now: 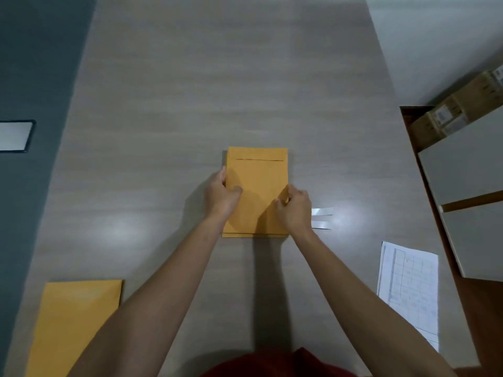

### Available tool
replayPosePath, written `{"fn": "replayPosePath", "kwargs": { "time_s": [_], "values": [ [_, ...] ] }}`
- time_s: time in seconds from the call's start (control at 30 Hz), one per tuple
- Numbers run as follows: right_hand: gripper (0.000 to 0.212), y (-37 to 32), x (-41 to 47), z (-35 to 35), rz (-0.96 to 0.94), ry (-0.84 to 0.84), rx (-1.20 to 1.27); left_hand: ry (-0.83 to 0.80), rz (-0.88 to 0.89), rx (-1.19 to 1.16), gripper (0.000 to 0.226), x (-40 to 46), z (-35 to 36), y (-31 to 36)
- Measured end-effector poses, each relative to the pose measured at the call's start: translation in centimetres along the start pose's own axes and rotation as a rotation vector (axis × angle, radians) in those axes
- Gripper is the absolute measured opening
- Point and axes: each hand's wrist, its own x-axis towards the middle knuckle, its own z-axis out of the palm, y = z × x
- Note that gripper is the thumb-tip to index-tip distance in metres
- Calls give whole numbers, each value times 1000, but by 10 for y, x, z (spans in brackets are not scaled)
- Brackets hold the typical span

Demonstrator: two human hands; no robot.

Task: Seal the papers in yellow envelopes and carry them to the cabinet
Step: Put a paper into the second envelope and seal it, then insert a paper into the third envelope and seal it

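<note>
At the centre of the frame, the yellow envelope stack point(257, 191) lay on the table point(190, 91), flap folded down. The left hand point(221, 193) pinched its left edge and the right hand point(295, 210) its right edge, fingers closed on it. Lifting unevenly might have let a lower envelope slide out, leaving the printed papers point(409, 289) at lower right unsealed.

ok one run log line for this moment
left hand and right hand gripping envelope stack sides | flap folded | spare envelope near-left | printed sheet right
</note>
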Motion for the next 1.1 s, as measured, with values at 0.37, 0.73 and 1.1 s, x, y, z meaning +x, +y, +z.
{"fn": "replayPosePath", "kwargs": {
  "time_s": [0.37,0.73,1.1],
  "values": [
    [49,-3,-16,11,7,5,-25,52,17,109,57,-14,-3,-20],
    [63,-12,-78,18,-195,13,-143,164,-35,205,56,-65,-52,-60],
    [57,-51,-176,109,-596,-366,-296,602,-166,407,63,-162,-181,-171]
  ]
}}
